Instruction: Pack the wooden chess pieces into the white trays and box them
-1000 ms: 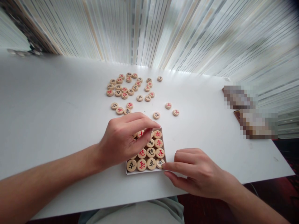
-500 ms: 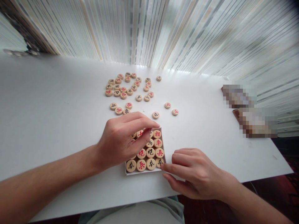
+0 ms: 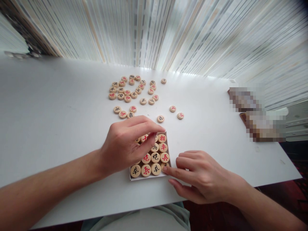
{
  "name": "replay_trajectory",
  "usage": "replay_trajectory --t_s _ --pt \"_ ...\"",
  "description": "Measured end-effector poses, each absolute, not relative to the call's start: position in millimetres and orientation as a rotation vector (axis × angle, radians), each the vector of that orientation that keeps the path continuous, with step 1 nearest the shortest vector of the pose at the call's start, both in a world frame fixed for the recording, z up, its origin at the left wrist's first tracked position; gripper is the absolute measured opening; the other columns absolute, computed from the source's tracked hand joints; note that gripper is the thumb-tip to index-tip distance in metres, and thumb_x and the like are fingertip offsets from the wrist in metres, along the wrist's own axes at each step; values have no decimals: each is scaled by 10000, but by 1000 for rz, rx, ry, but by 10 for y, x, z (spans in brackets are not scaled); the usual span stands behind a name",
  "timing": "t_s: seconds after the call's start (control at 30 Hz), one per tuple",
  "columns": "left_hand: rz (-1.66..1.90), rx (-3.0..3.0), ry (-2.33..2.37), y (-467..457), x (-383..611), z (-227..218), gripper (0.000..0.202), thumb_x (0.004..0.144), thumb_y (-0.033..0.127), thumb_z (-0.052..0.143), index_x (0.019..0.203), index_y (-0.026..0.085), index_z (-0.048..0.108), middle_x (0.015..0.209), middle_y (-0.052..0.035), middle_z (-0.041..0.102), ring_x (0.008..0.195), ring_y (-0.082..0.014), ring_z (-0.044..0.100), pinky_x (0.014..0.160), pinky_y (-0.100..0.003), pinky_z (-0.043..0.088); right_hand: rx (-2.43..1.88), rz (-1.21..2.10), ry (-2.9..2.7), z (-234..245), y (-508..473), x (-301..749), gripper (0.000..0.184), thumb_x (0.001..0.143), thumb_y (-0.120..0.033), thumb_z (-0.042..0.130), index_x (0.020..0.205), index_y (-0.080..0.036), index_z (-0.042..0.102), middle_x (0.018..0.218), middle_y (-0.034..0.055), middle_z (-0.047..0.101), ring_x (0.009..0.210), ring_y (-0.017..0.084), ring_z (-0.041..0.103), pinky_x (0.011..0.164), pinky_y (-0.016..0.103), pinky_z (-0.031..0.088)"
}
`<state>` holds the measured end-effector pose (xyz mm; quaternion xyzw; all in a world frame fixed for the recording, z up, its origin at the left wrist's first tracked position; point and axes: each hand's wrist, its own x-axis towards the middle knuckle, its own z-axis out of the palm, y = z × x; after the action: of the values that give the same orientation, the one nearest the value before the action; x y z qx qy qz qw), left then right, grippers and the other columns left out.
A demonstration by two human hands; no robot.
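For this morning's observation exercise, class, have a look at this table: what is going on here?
A person sits at a white table with both hands at a small white box packed with round wooden game pieces marked in red or black. The left hand arches over the box's far rows, fingers bent down to the pieces there. The right hand rests beside the box, one fingertip at its near right corner. More loose pieces lie scattered farther back.
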<state>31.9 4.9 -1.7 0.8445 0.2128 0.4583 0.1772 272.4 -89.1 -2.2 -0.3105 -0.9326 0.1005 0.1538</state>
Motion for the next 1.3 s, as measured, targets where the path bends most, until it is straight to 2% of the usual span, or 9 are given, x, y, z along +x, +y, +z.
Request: replay_trajectory --t_s 0.4,0.83,0.93,0.97,1.03,1.1,1.2,1.27,1.3 --pt "1298 2385 606 58 326 -12 202 928 1 672 991 169 764 919 -40 823 835 -145 773 779 -242 620 -842 333 -2740 -2 -822 2790 245 1029 -223 560 1190 -182 741 686 -7 589 550 183 490 546 346 353" --pt "1328 2361 700 137 258 76 215 925 18 672 999 187 782 921 -39 829 809 -154 777 737 -269 626 -862 409 -2555 170 -736 2907 210 982 -171 603 1141 -188 739 642 -25 548 518 156 455 511 329 332" --pt "1348 2345 805 254 210 136 166 926 76 704 996 200 789 910 -27 832 774 -162 772 719 -288 639 -940 310 -2412 275 -521 2951 224 998 -140 595 1149 -179 756 635 -15 610 512 138 497 517 306 376" --pt "1341 2331 850 306 191 151 149 930 105 716 1005 207 794 923 -26 836 769 -166 773 722 -296 650 -1004 287 -2344 299 -417 2967 215 1003 -152 604 1136 -178 770 660 0 661 531 134 540 531 294 406" --pt "1316 2288 934 416 147 167 120 932 162 739 1017 215 806 946 -32 847 752 -173 781 722 -306 673 -1207 276 -2138 322 -182 3008 182 996 -220 629 1018 -181 806 677 13 714 499 122 524 515 290 407" --pt "1293 2270 975 520 92 153 106 925 199 755 1008 203 821 943 -44 855 756 -181 796 705 -289 682 -1492 243 -1929 312 42 3068 236 984 -309 639 930 -170 821 631 21 693 517 142 535 532 304 416" --pt "1265 2314 1109 617 -2 75 119 930 212 747 1012 182 828 947 -57 863 766 -194 812 667 -265 675 -1705 249 -1826 239 250 3178 274 959 -365 646 935 -158 824 706 47 727 624 181 628 611 317 469" --pt "1269 2386 1152 633 -57 1 128 935 220 731 1016 189 824 964 -62 863 767 -210 811 508 -224 608 -1743 324 -1883 160 277 3240 268 904 -417 726 936 -170 828 775 52 762 650 189 659 616 313 483" --pt "1278 2404 1154 628 -77 -35 124 936 222 726 1009 192 822 956 -65 860 788 -223 812 505 -230 602 -1756 366 -1913 116 266 3262 281 884 -438 752 955 -177 829 804 51 772 653 188 665 610 307 486"
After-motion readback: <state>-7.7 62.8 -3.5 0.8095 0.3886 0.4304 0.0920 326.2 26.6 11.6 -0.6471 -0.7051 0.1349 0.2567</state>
